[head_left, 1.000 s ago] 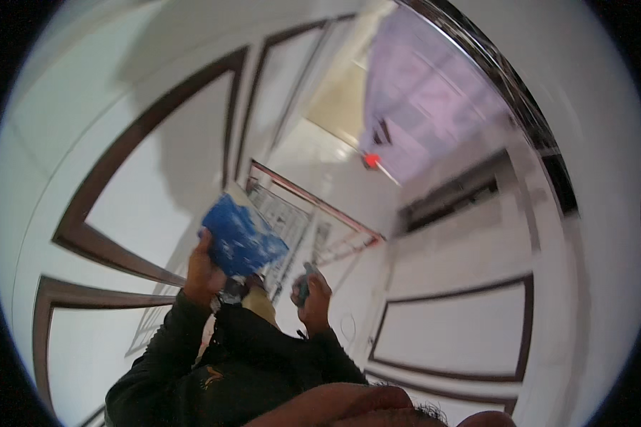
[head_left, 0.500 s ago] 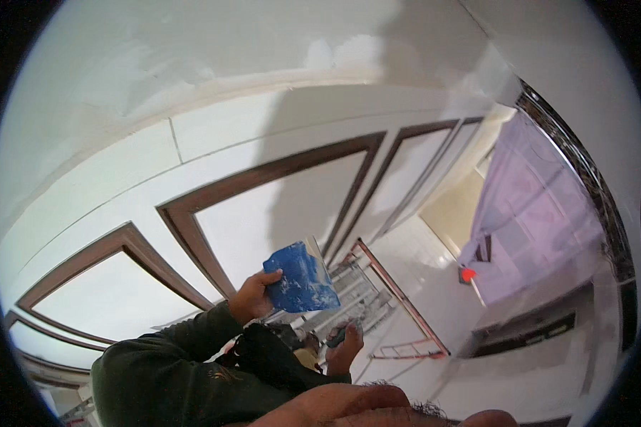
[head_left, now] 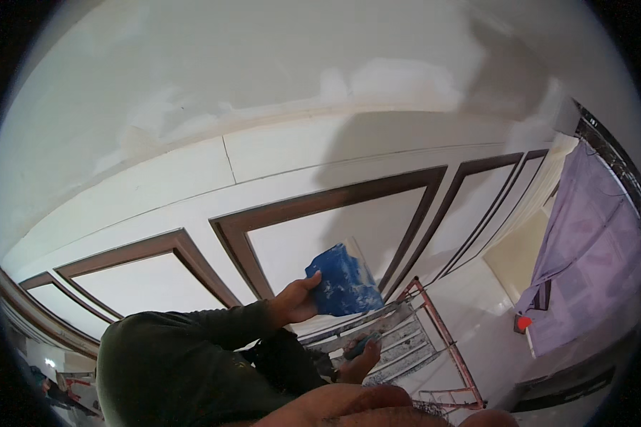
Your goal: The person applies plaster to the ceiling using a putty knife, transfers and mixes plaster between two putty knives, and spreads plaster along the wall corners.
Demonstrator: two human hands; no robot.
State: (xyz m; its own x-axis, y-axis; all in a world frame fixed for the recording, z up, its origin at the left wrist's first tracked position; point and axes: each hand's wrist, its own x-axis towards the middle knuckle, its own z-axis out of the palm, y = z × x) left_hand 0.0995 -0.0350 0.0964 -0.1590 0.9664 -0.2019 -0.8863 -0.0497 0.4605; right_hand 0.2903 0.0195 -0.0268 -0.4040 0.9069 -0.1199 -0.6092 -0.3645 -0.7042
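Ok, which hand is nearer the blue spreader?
Left. The left hand grips the left edge of the blue spreader; the right hand is apart from it, lower in the picture.

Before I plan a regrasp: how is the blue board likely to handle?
The blue board is probably stiff, jutting from the left hand without obvious sag. That one-handed edge hold suggests it may be light. Its white-smeared face could be slippery.
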